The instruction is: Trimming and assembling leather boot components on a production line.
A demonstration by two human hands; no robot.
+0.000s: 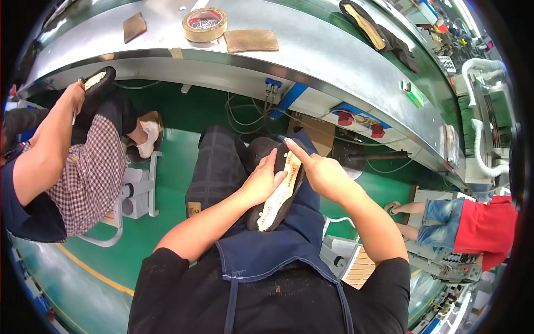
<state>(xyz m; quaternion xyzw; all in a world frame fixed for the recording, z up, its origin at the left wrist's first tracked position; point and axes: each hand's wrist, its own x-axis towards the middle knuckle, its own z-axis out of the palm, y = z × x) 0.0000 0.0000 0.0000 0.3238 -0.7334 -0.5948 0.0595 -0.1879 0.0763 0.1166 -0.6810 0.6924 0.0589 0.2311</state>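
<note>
Black shoe: the black shoe (278, 195) sat over the worker's lap, bottom side up, with a pale printed strip (271, 209) running along its middle.
Left hand: the left hand (258, 181) grasped the shoe from its left side, fingers pointing toward its far end, thumb next to the strip.
Right hand: the right hand (322, 170) had its index finger straight out, touching near the far end of the strip; other fingers hidden, couldn't tell if they gripped.
Apron: navy apron (261, 253) over the lap, below the shoe.
Surface: steel surface (311, 53) ran across ahead, carrying a tape roll (191, 32) between two brown patches (251, 40).
Green strip: green strip (317, 16) behind the steel, a second shoe (361, 23) lying on it.
Left neighbour: seated co-worker (86, 178) held a third shoe (105, 78).
Right side: person in a red top (484, 228), well apart.
</note>
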